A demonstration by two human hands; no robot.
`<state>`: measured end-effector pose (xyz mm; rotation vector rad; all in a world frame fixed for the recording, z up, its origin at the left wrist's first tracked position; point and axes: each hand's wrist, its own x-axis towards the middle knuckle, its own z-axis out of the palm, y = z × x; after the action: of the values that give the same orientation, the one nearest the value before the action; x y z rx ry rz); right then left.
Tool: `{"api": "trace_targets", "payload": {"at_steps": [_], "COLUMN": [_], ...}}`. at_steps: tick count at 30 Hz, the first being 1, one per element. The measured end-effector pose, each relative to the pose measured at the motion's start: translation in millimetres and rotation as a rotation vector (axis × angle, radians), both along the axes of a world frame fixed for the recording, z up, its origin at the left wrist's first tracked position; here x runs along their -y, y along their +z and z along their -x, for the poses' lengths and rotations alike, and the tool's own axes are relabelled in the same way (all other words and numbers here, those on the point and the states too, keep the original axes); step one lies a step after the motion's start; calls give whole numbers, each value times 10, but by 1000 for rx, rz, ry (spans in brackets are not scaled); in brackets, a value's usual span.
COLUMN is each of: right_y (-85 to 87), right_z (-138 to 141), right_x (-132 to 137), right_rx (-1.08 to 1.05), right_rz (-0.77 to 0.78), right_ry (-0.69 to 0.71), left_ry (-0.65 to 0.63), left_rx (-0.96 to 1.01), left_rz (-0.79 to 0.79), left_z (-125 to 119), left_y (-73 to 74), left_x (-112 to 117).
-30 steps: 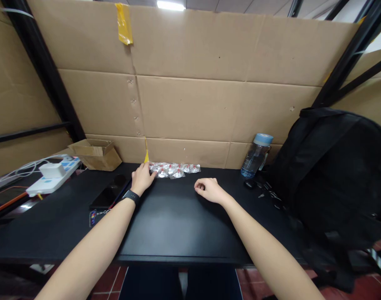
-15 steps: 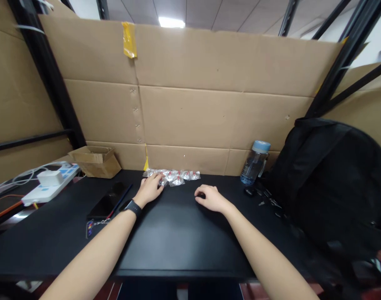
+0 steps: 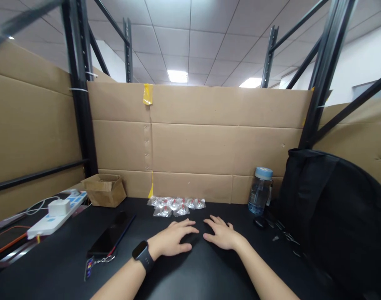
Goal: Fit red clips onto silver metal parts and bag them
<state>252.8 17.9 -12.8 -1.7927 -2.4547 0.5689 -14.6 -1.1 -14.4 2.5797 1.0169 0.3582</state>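
Both my hands are over the black tabletop [image 3: 165, 275], palms down and holding nothing. My left hand [image 3: 174, 237], with a dark watch [image 3: 143, 255] on its wrist, has its fingers apart and pointing right. My right hand [image 3: 222, 233] faces it across a small gap, fingers spread. Just beyond them, against the cardboard wall, lie several small clear plastic packets [image 3: 174, 204] with silvery contents and red marks. Neither hand touches the packets. What exactly is inside them is too small to tell.
A phone [image 3: 107, 237] with a keychain [image 3: 89, 266] lies at left, near a power strip [image 3: 57, 216] and an open cardboard box [image 3: 104, 189]. At right stand a water bottle [image 3: 260, 191] and a black backpack [image 3: 334, 225], with a dark mouse-like object [image 3: 260, 223] and keys [image 3: 287, 235] between.
My left hand has left the packets and come right and nearer. My right hand has opened from a curl and moved slightly right. The head view has tilted up.
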Motion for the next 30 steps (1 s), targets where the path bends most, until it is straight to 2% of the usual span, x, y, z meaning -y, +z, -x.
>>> {"api": "trace_targets", "payload": {"at_steps": [9, 16, 30], "right_y": [65, 110, 82], "right_z": [46, 48, 35], "right_x": [80, 115, 105], "right_rx": [7, 8, 36], "right_rz": [20, -14, -47], "right_ry": [27, 47, 58], "left_ry": [126, 104, 102], "left_rx": [-120, -159, -175], "left_rz": [119, 142, 130], "left_z": [115, 165, 153], "left_y": [-35, -68, -45], "left_x": [-46, -100, -87]}}
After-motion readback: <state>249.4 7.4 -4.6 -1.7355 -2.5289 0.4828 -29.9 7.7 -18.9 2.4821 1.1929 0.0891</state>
